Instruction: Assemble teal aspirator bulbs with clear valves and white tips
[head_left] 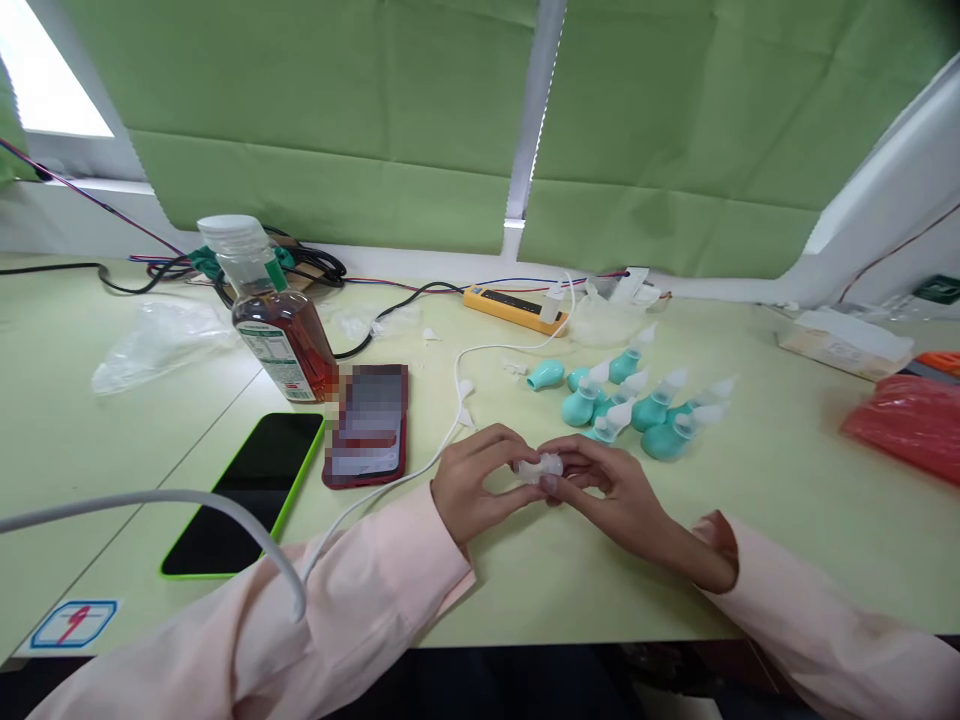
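Note:
Between both hands, above the table, is a small clear plastic piece (541, 467), partly hidden by fingertips. My left hand (480, 483) pinches its left end with thumb and fingers. The right end is gripped by the fingertips of my right hand (611, 492). Just beyond the hands stand several teal rubber bulbs (666, 437), many with a translucent pointed nozzle (670, 384) on top. One teal bulb (546, 375) lies on its side without a nozzle, left of the group.
At the left are a bottle of amber liquid (289, 345), a green-edged phone (247, 490) and a red-cased phone (369, 425). A white cable (457, 400) crosses the table (525, 590) beside my left hand. A yellow power strip (510, 308) lies behind; a red bag (911, 425) lies right.

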